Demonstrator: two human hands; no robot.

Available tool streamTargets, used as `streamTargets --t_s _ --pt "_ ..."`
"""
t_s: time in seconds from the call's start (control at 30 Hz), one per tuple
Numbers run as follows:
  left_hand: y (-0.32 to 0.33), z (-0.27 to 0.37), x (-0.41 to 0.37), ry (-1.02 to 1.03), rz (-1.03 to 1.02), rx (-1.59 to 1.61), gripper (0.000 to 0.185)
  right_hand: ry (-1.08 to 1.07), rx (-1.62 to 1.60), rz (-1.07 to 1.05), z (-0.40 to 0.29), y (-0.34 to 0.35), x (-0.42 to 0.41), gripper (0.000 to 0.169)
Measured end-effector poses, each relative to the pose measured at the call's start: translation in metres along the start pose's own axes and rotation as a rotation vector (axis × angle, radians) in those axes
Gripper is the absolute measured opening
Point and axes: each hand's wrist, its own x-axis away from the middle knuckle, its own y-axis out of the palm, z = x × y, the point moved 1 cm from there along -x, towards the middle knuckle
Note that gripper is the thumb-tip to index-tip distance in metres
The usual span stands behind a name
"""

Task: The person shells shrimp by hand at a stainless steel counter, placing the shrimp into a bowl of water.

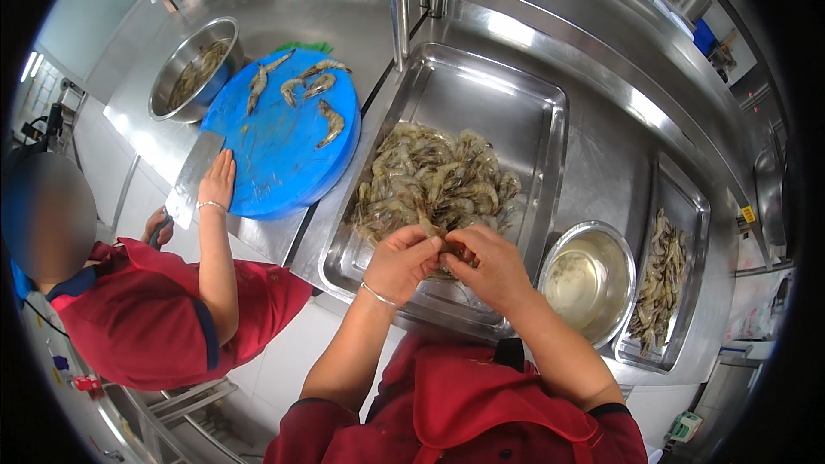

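Over the near end of a large steel tray (509, 87), my left hand (403, 264) pinches a raw shrimp (427, 222) between thumb and fingers. Meeting it from the other side, my right hand (486, 264) has its fingertips on the same shrimp, whose lower part is partly hidden by the fingers. Just beyond both hands lies a heap of raw, grey-brown shrimp (445, 167) in the tray. To the right stands a steel bowl (588, 283) holding a cloudy yellowish liquid. Past the bowl, a narrower steel tray (699, 219) contains more shrimp (660, 277) laid close together.
At left a co-worker (148, 316) holds a cleaver (196, 174) beside a round blue cutting board (277, 161) with several shrimp on it. A steel bowl of shrimp (196, 74) stands behind the board. A steel shelf (554, 13) on a post (396, 19) overhangs the table's back.
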Motion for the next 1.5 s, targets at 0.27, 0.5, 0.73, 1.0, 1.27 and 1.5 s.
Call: streamTargets --t_s 0.27,0.5,0.73,1.0,1.27,1.5 --pt "0.001 -0.015 0.003 0.099 0.029 -0.191 0.025 0.174 -0.150 -0.046 0.007 0.002 0.001 0.022" --pt "0.003 -0.018 -0.003 0.110 0.113 -0.225 0.021 0.087 -0.001 0.006 0.003 -0.001 -0.003 0.015" --pt "0.008 -0.024 -0.005 0.177 0.188 -0.204 0.018 0.308 -0.208 -0.007 0.013 0.003 -0.001 0.016" --pt "0.018 -0.034 -0.001 0.097 0.253 -0.140 0.023 0.478 -0.465 0.012 0.034 0.009 0.000 0.015" --pt "0.028 -0.030 0.006 0.334 0.252 -0.630 0.020 0.504 -0.535 -0.058 0.034 0.004 -0.006 0.023" --pt "0.031 -0.027 0.008 0.407 0.215 -0.572 0.026 0.553 -0.781 0.003 0.036 0.004 -0.004 0.022"
